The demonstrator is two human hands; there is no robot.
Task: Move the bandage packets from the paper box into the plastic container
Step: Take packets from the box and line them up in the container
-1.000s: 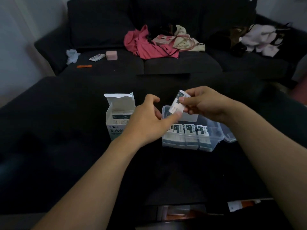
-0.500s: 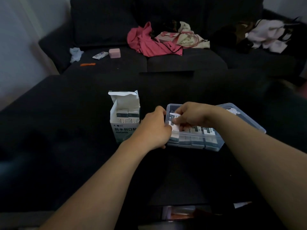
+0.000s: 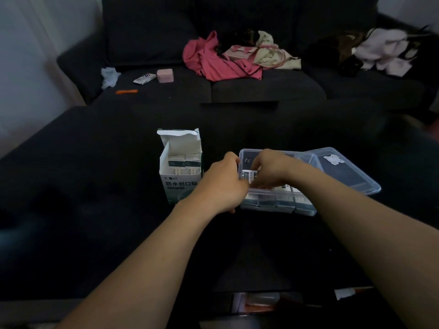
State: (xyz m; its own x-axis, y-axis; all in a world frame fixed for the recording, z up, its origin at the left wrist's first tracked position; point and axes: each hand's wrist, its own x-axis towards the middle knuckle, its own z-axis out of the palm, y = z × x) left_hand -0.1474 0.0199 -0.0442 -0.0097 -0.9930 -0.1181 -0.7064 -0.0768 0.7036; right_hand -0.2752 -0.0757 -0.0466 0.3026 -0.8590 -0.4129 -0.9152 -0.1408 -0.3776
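Observation:
A white paper box (image 3: 180,181) stands open on the dark surface, with several bandage packets (image 3: 184,162) upright inside. To its right lies the clear plastic container (image 3: 280,205), a row of packets along its near side. My right hand (image 3: 268,168) is inside the container, pinching a bandage packet (image 3: 248,175) at its left end. My left hand (image 3: 223,184) rests against the container's left wall, its fingers touching the same packet. The container's clear lid (image 3: 344,172) lies open to the right.
A dark sofa (image 3: 261,91) stands behind, with pink and cream clothes (image 3: 221,60), a pink case (image 3: 165,75), a small tube (image 3: 143,79), an orange stick (image 3: 126,91) and white clothes (image 3: 389,51) at the right. Papers (image 3: 344,293) lie near the front edge.
My right hand has brought the packet down from above the container into its left end. My left hand followed to the container's left wall. The camera shifted a little.

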